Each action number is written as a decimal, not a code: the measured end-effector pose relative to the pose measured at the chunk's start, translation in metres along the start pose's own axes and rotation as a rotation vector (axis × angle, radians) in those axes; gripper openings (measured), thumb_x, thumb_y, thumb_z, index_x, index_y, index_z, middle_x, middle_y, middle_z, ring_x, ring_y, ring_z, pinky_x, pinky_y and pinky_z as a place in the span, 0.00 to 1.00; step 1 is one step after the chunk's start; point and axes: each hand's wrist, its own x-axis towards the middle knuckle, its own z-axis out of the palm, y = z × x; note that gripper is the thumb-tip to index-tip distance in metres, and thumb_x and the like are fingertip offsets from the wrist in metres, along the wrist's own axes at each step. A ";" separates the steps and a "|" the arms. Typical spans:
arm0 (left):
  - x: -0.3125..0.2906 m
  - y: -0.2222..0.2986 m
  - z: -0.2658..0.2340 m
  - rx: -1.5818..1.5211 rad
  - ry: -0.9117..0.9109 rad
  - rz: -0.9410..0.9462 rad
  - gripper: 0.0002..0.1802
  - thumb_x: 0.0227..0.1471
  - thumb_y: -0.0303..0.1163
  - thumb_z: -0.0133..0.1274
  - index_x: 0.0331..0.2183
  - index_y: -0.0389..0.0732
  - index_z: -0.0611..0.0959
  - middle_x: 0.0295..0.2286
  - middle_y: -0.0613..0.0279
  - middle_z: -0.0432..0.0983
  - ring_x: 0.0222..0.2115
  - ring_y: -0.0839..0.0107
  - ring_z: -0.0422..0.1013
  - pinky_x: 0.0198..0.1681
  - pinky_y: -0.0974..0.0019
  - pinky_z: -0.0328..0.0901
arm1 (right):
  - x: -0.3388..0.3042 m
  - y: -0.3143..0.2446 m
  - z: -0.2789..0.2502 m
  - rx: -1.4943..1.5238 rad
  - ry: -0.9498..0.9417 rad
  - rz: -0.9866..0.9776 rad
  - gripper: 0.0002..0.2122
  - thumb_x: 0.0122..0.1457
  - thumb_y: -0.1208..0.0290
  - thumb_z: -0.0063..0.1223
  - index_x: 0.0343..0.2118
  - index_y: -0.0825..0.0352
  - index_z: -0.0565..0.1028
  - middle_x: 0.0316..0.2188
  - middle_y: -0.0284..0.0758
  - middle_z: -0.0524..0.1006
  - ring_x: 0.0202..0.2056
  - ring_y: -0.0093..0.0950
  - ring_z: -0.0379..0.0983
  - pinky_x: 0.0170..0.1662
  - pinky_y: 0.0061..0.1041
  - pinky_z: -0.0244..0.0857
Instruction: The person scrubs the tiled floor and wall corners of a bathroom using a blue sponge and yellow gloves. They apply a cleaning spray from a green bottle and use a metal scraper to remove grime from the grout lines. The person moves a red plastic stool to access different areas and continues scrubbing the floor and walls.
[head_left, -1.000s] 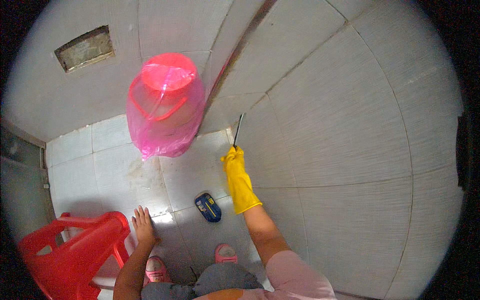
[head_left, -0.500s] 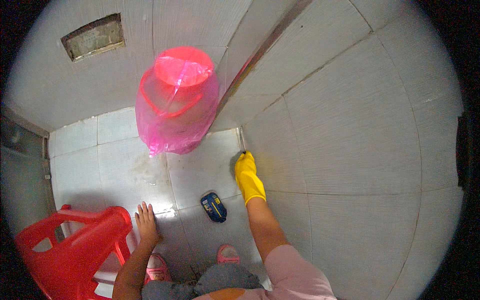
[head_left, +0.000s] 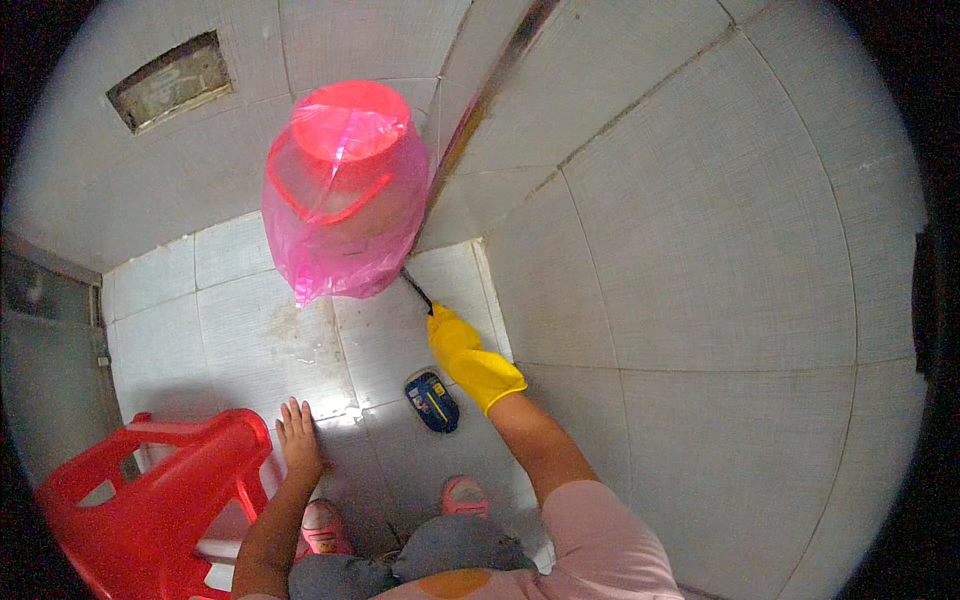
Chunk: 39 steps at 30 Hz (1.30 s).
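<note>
- Right arm stretches forward over grey floor tiles (head_left: 240, 330); its right hand, in a yellow rubber glove (head_left: 484, 374), closes around a slim, dark rod-like tool (head_left: 417, 291).
- Left arm reaches down beside the stool, its bare left hand (head_left: 299, 440) empty, fingers extended.
- The tool slants to the lower edge of the wrapped container; contact cannot be told.
- A red plastic stool (head_left: 160, 500) fills the lower left.
- A round-topped pinkish-red container in translucent pink plastic (head_left: 345, 235) stands ahead, blocking the way beyond the tool.
- A dark-blue, rounded object with yellow markings (head_left: 432, 401) lies near the glove.
</note>
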 end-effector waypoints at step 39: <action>-0.011 0.004 -0.040 -0.367 0.176 -0.029 0.27 0.39 0.26 0.53 0.46 0.41 0.70 0.50 0.52 0.61 0.53 0.56 0.54 0.55 0.46 0.44 | 0.028 0.055 -0.053 -0.078 -0.012 0.120 0.18 0.59 0.66 0.32 0.53 0.57 0.59 0.42 0.44 0.71 0.42 0.43 0.69 0.45 0.37 0.62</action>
